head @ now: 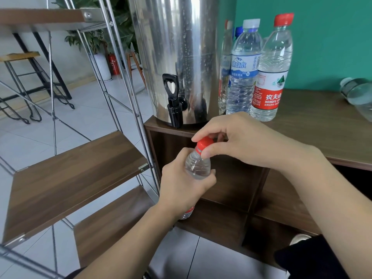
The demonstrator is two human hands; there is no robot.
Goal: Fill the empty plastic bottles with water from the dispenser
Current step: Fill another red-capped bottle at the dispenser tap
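Nearest to me, my left hand [182,190] is wrapped closed around the body of a clear plastic bottle [197,166], holding it upright in the air in front of the table's left front corner, below the table top. My right hand [247,141] is pinched closed on the bottle's red cap [204,143], thumb on the near side and fingertips over the far side. I cannot tell from the glare whether the bottle holds water, so I judge the step in hand to be either uncapping before filling or capping after it.

If uncapping, the next move calls for a twist of the cap against a steady left grip, then lifting the open mouth up under the black tap [173,101].

Farther back, the steel dispenser [181,57] stands at the table's [314,125] left edge, its tap overhanging the front. Just right of it, a row of capped bottles [267,77] stands toward the table's rear. Another bottle lies on its side [357,93] at the far right.
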